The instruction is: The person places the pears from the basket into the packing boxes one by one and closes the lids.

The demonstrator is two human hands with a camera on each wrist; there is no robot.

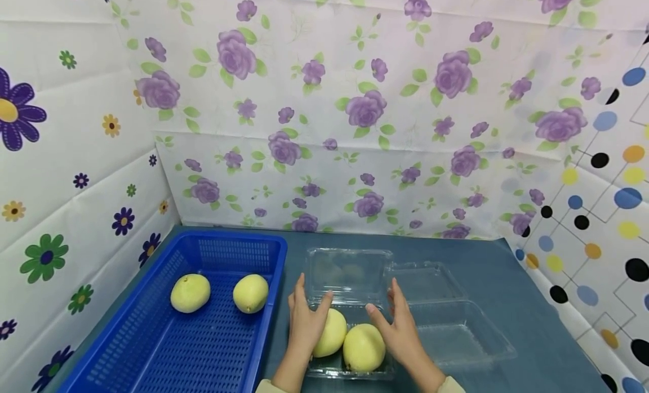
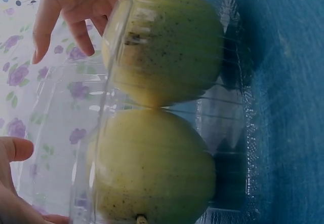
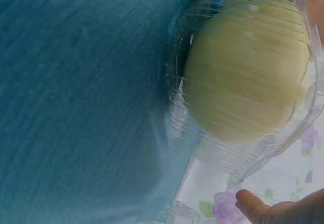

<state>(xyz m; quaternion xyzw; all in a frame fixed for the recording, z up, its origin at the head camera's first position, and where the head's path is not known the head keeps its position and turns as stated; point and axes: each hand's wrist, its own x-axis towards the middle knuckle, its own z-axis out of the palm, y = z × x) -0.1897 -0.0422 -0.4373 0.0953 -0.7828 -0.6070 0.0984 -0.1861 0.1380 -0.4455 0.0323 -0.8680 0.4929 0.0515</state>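
Two pale yellow-green melons sit side by side in the base of a clear plastic clamshell box. Its lid is tipped back, away from the person. My left hand is at the box's left side, fingers extended and thumb apart, overlapping the left melon in the head view. At the right side is my right hand, fingers spread, its thumb near the right melon. Neither hand grips anything. Through the ribbed clear wall, the wrist views show both melons.
A blue plastic basket on the left holds two more melons. Right of the filled box, a second clear clamshell box lies with its lid folded back. Patterned sheets stand behind and beside the dark blue table surface.
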